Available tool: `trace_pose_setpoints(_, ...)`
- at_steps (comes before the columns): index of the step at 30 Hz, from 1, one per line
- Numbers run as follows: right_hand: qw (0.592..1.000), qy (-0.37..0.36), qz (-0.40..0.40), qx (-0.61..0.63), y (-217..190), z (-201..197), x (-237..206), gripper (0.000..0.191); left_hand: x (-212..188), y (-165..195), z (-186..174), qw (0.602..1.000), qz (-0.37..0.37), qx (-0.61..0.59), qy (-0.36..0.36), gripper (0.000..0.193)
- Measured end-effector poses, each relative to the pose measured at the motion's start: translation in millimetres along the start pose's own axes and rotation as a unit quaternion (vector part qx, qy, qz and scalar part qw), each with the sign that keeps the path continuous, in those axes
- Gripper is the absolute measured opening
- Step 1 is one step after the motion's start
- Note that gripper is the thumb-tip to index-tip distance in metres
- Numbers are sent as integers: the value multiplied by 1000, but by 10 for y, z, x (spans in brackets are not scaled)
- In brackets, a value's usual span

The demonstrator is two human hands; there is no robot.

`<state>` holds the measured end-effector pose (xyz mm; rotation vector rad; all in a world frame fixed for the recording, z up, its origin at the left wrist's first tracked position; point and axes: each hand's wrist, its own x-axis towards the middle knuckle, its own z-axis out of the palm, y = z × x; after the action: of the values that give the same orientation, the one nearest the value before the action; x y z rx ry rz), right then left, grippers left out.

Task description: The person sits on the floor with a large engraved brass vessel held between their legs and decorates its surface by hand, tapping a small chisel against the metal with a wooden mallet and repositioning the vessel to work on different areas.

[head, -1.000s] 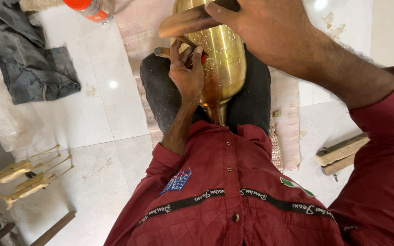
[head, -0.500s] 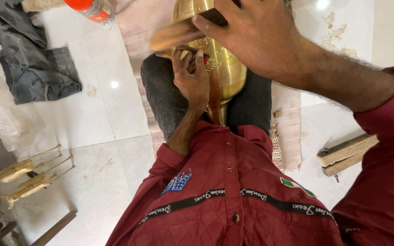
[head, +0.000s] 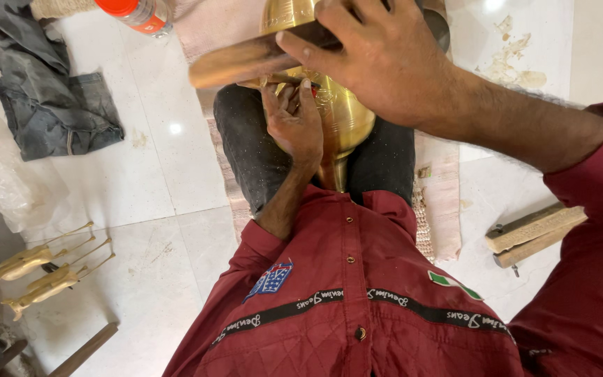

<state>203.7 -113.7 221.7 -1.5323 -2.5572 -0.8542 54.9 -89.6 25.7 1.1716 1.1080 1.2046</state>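
Note:
A shiny brass vase (head: 347, 115) stands between my knees, its narrow neck toward my chest. My left hand (head: 293, 122) rests on the vase's left side and pinches a thin metal tool against the brass. My right hand (head: 378, 59) is above it, gripping a wooden stick (head: 246, 64) that lies crosswise over the tool. Most of the vase's upper body is hidden by my right hand.
A grey cloth (head: 47, 98) lies at the upper left, near an orange-capped bottle (head: 137, 12). Two brass animal figures (head: 40, 272) lie on the white tile floor at the left. Wooden blocks (head: 532, 234) sit at the right. A pink mat (head: 441, 195) is under my legs.
My right hand has moved with the wooden stick across the tool, and the view has shifted slightly. My left hand has stayed on the vase.

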Motion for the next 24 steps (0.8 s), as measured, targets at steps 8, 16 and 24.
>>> trace_pose_setpoints(8,999,-36,3,8,-42,-91,-48,37,-46,14,20,1000,-3,-28,6,49)
trace_pose_setpoints(16,999,-23,2,27,-26,-77,-63,40,-73,29,31,1000,0,3,1,50)
trace_pose_setpoints(24,998,-36,32,34,-19,-71,-133,37,-34,36,2,998,23,62,-11,49)
